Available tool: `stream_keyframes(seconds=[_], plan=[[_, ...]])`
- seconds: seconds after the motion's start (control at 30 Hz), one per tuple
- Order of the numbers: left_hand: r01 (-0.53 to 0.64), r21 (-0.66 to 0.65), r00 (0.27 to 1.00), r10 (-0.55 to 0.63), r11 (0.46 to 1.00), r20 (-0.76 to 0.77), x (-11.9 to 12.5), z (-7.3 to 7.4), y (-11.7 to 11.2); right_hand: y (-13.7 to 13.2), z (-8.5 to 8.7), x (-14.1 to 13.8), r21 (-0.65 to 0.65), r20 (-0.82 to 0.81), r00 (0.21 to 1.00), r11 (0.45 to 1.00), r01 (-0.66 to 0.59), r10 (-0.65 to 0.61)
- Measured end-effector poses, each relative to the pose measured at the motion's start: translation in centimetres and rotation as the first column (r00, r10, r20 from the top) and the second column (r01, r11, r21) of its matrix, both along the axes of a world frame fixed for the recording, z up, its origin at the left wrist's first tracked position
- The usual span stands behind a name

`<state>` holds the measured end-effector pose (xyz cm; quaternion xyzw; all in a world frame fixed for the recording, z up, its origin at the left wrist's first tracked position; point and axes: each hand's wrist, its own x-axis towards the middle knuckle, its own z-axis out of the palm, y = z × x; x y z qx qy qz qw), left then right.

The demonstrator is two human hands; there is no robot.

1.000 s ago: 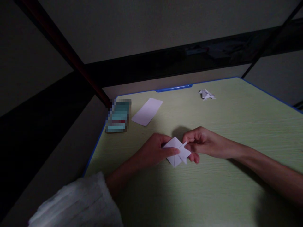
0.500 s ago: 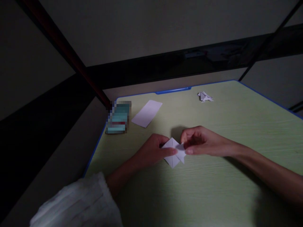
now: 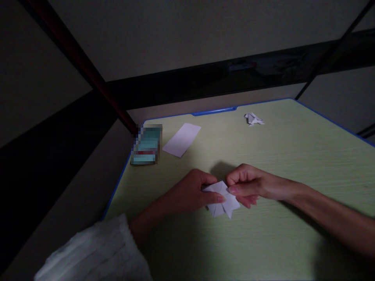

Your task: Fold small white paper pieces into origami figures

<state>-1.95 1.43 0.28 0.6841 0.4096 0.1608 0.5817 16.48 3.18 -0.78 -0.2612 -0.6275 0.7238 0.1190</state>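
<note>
The paper (image 3: 232, 203), white and folded into several layers with a pointed corner jutting toward the wearer, is held between the two hands above the table (image 3: 299, 156); whether it touches the surface underneath, I cannot tell.

The left hand (image 3: 195, 191) is at the paper's left side, closed on it: the thumb lies flat across the top face, the index finger bends round the far left edge, and the other fingers are hidden. That grip probably keeps the layers flat and the piece from turning. The right hand (image 3: 247, 182) is nearly closed at the paper's far right edge, thumb and index finger pinching it while other fingers curl below. A pinch so near the edge seems suited to fine control of one fold, with the left thumb as anchor.

Beyond the paper to the left lies a flat sheet (image 3: 183, 140), and farther left of it a pixelated slab (image 3: 147, 145), its nature unclear. Beyond the paper to the right sits a small folded figure (image 3: 253, 119). All three lie well apart from the paper, perhaps to leave both hands room.
</note>
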Motion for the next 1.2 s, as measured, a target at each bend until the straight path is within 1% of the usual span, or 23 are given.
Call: stream_keyframes(seconds=[0.03,0.1,0.17,0.2,0.23,0.27,0.33,0.4,0.43,0.53,0.6,0.63,0.73,0.8,0.83,0.97,1.0,1.03,1.13,1.2], plan=[[-0.016,0.003,1.0,0.016,1.0,0.001,0.0,0.0,0.1,0.1,0.0,0.1,0.01,0.004,1.0,1.0,0.013,-0.013],[-0.094,-0.003,0.995,0.094,0.996,0.04,0.1,-0.2,0.3,0.4,0.1,0.1,0.052,-0.025,0.992,0.991,0.126,-0.125],[-0.231,-0.01,0.967,0.231,0.973,0.105,0.2,-0.4,0.5,0.6,0.3,-0.1,0.095,-0.091,0.959,0.956,0.278,-0.27],[-0.308,-0.018,0.942,0.308,0.951,0.135,0.3,-0.4,0.5,0.6,0.4,-0.2,0.114,-0.114,0.941,0.937,0.331,-0.319],[-0.378,-0.029,0.912,0.377,0.925,0.162,0.3,-0.5,0.6,0.6,0.4,-0.4,0.13,-0.12,0.932,0.926,0.356,-0.341],[-0.432,-0.044,0.882,0.432,0.901,0.188,0.4,-0.5,0.6,0.4,0.5,-0.6,0.145,-0.111,0.933,0.924,0.355,-0.341],[-0.486,-0.09,0.837,0.493,0.869,0.237,0.5,-0.5,0.5,0.0,0.5,-1.1,0.155,-0.076,0.951,0.939,0.307,-0.298],[-0.483,-0.145,0.816,0.504,0.863,0.283,0.6,-0.5,0.3,-0.4,0.5,-1.5,0.165,-0.094,0.96,0.946,0.277,-0.265],[-0.474,-0.174,0.809,0.504,0.863,0.3,0.6,-0.4,0.2,-0.5,0.4,-1.7,0.18,-0.099,0.956,0.939,0.292,-0.278],[-0.472,-0.22,0.795,0.52,0.854,0.313,0.7,-0.4,0.1,-0.5,0.4,-1.6,0.225,-0.081,0.92,0.893,0.391,-0.382],[-0.475,-0.222,0.799,0.523,0.852,0.297,0.8,-0.4,0.1,-0.3,0.4,-1.4,0.227,-0.09,0.891,0.862,0.454,-0.445],[-0.47,-0.223,0.806,0.518,0.854,0.287,0.8,-0.5,0.0,-0.2,0.4,-1.4,0.22,-0.101,0.883,0.855,0.47,-0.459],[-0.441,-0.217,0.829,0.488,0.871,0.275,1.0,-0.6,-0.1,-0.3,0.6,-1.3,0.207,-0.134,0.89,0.866,0.455,-0.436],[-0.44,-0.201,0.833,0.482,0.875,0.271,1.0,-0.6,-0.1,-0.6,0.7,-1.4,0.221,-0.139,0.905,0.878,0.424,-0.403],[-0.439,-0.194,0.837,0.478,0.877,0.268,1.1,-0.6,-0.2,-0.7,0.8,-1.5,0.235,-0.135,0.907,0.876,0.421,-0.4],[-0.403,-0.181,0.868,0.438,0.897,0.236,1.2,-0.6,-0.3,-0.9,0.7,-1.8,0.287,-0.124,0.865,0.817,0.5,-0.486],[-0.385,-0.179,0.879,0.419,0.905,0.229,1.2,-0.6,-0.3,-0.9,0.6,-1.8,0.29,-0.122,0.861,0.813,0.506,-0.493],[-0.364,-0.177,0.89,0.397,0.915,0.223,1.2,-0.7,-0.3,-0.9,0.5,-1.7,0.29,-0.114,0.867,0.819,0.496,-0.485],[-0.282,-0.175,0.927,0.315,0.943,0.202,1.0,-0.7,-0.4,-0.9,0.3,-1.6,0.302,-0.074,0.909,0.859,0.413,-0.411],[-0.264,-0.175,0.94,0.294,0.948,0.172,1.0,-0.7,-0.4,-0.9,0.2,-1.7,0.328,-0.061,0.917,0.859,0.392,-0.395]])
